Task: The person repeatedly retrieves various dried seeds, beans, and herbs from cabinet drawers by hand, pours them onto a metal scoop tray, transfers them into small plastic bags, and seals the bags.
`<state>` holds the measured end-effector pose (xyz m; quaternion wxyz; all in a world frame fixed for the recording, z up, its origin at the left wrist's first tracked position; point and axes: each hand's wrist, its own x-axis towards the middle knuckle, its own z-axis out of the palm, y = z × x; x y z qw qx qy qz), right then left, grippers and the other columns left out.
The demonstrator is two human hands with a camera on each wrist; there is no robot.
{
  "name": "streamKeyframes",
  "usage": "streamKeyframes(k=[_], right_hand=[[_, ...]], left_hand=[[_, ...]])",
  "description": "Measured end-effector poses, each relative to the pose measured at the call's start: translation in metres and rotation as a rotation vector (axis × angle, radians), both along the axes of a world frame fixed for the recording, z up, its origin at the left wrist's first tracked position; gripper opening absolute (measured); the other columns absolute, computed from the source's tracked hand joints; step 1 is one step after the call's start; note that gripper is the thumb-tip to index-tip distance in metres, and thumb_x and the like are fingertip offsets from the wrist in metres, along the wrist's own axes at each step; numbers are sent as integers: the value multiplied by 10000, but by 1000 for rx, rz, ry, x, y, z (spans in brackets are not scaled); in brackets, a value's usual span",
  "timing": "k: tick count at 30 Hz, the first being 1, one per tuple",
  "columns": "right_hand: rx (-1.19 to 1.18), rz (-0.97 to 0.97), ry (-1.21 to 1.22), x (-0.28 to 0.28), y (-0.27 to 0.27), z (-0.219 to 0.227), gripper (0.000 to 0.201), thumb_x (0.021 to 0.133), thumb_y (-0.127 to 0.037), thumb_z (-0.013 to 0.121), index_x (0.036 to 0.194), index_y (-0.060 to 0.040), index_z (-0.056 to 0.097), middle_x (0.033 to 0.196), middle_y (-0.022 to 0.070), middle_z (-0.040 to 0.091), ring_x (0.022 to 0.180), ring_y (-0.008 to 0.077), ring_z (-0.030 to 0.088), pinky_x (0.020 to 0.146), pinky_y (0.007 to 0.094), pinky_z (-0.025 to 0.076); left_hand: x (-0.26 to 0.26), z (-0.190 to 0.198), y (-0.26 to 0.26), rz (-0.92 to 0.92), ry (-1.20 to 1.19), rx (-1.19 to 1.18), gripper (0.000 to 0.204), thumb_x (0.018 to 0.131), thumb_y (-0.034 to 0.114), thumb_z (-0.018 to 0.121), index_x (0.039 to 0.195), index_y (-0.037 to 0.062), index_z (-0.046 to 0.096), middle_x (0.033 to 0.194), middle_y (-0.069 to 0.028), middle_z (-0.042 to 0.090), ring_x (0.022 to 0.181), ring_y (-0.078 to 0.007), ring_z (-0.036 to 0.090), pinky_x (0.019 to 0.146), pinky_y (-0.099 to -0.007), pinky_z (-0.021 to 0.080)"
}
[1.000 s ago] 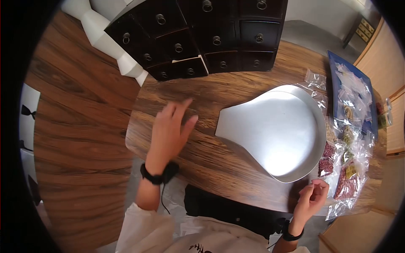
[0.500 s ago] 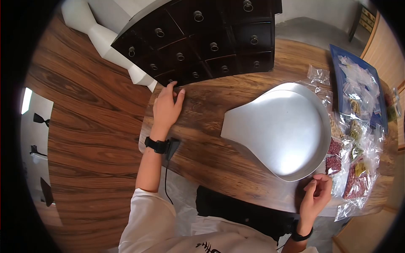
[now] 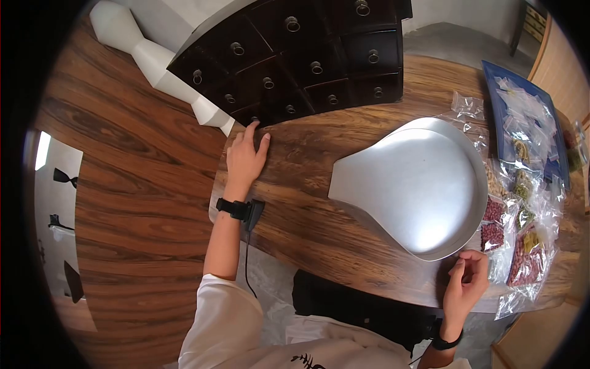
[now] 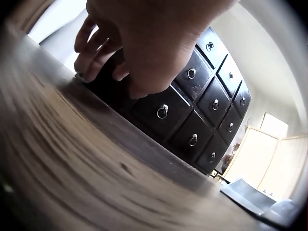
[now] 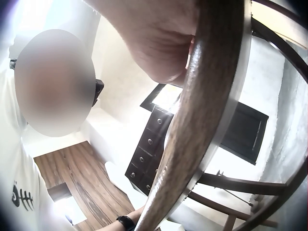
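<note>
My left hand (image 3: 244, 160) reaches the lower left corner of the dark drawer cabinet (image 3: 335, 46), its fingertips at a bottom-row ring pull (image 3: 255, 119) and its thumb apart. In the left wrist view, the hand (image 4: 144, 43) has bent fingers low at the cabinet front (image 4: 192, 108); the hand hides the ring there. My right hand (image 3: 465, 288) rests loosely curled at the table's near edge, just below the metal pan (image 3: 418, 184), holding nothing visible. In the right wrist view, the table edge partly hides that hand (image 5: 154, 38).
Clear bags of red beans (image 3: 527, 261) and other dry goods lie right of the pan. Behind them, a blue tray (image 3: 491, 92) bears small clear bags, with a jar (image 3: 576, 147) beside it. A white faceted stand (image 3: 147, 58) is left of the cabinet.
My left hand has moved from above the table up to the cabinet's bottom row. The light edge around a bottom drawer no longer shows. My right hand stays beside the pan; the head view has shifted.
</note>
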<state>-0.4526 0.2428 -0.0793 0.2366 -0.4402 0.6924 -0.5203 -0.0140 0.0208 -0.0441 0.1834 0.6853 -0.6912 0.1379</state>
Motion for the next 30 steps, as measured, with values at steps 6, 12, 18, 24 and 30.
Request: streamKeyframes(k=[6, 12, 18, 24, 30], right_hand=[[3, -1, 12, -1, 0, -1, 31, 968, -29, 584, 981, -13, 607, 622, -22, 548, 538, 16, 467, 494, 188, 315], [12, 9, 9, 1, 0, 2, 30, 966, -25, 583, 980, -12, 606, 622, -17, 551, 533, 21, 474, 491, 193, 317], [32, 23, 17, 1, 0, 3, 30, 966, -32, 586, 978, -12, 606, 624, -18, 549, 532, 19, 469, 491, 195, 309], [41, 44, 28, 1, 1, 2, 30, 964, -28, 587, 975, -9, 607, 628, -23, 540, 536, 17, 457, 494, 193, 298], [57, 54, 44, -2, 4, 0, 32, 950, -32, 612, 975, -13, 617, 663, -28, 550, 543, 28, 438, 502, 209, 308]], left_hand=[[-14, 21, 13, 9, 141, 19, 252, 995, 347, 609, 1033, 99, 629, 665, -123, 623, 695, -343, 652, 714, -450, 483], [-13, 24, 56, -30, 42, -53, 275, 1016, 337, 595, 891, 92, 604, 576, -99, 570, 562, -331, 614, 559, -416, 460], [-13, 38, 72, -9, 9, -5, 297, 1013, 337, 606, 883, 71, 616, 557, -96, 539, 523, -326, 587, 554, -424, 468], [-12, 58, 19, -110, 120, -163, 350, 1009, 347, 606, 1024, 1, 658, 1051, -176, 651, 945, -321, 670, 800, -420, 522], [-8, 56, -29, -93, 232, 322, 824, 1003, 682, 414, 1346, -42, 608, 1403, -276, 518, 1302, -402, 527, 1106, -423, 399]])
